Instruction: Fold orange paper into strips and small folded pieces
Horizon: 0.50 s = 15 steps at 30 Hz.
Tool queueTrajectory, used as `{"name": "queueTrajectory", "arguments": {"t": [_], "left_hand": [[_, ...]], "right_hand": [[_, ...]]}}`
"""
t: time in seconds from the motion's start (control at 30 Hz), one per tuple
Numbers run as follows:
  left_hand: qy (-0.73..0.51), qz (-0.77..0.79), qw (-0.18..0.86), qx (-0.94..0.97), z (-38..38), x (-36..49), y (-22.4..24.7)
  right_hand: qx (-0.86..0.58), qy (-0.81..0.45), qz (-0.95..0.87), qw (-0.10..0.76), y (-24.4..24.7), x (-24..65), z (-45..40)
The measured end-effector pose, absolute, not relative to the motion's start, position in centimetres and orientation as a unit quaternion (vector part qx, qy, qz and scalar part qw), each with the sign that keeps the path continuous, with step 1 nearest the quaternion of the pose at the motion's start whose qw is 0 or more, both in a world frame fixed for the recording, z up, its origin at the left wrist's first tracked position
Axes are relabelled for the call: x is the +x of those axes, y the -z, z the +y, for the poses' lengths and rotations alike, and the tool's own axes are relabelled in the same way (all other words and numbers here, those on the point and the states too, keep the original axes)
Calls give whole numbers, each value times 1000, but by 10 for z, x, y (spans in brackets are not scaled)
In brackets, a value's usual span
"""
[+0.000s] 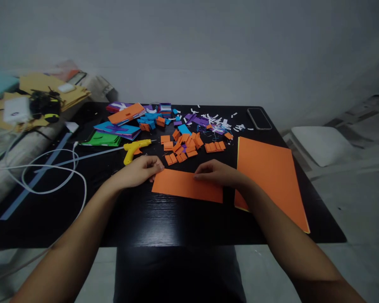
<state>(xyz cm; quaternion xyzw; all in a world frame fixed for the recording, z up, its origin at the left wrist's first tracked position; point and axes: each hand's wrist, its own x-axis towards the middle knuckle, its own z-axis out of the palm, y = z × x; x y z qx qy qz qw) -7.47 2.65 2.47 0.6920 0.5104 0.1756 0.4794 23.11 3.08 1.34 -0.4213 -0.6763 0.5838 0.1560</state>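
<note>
My left hand (145,167) has its thumb and finger closed on the far left corner of the orange strip (183,183). My right hand (219,171) bends over the right part of the strip, with its fingertips close together on the paper near the far edge. I cannot tell if that hand pinches the strip or just rests on it. The strip is right in front of me on the black table (164,227), and its right end sits a bit nearer to me than its left. To do this well, I think I should hold it softly, keep it flat, and watch that the edges stay straight, because thin paper can crease easily. Just past my hands is a heap of small orange bits (186,145), so I should mind my knuckles there. The yellow glue gun (133,150) lies to the left, near my left hand, with its tip facing right. On the right are big orange sheets (268,172), partly under my right arm, so I should not bump them. Farther off are white scraps (221,122), and a phone (259,118) lies at the far right.
</note>
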Motion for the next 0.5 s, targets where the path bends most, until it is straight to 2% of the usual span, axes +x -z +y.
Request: {"name": "queueTrajectory", "arguments": {"t": [0.2,0.33,0.5], "left_hand": [[-154,570,307,746,12,-97,-18],[-208,574,131,781,-14,-79,-15],[-184,442,109,871,-52,-44,-9]], "right_hand": [[-464,-434,-746,200,-8,228,31],[-483,-297,-800,194,-9,220,19],[-506,-189,-826,164,-4,212,9]]}}
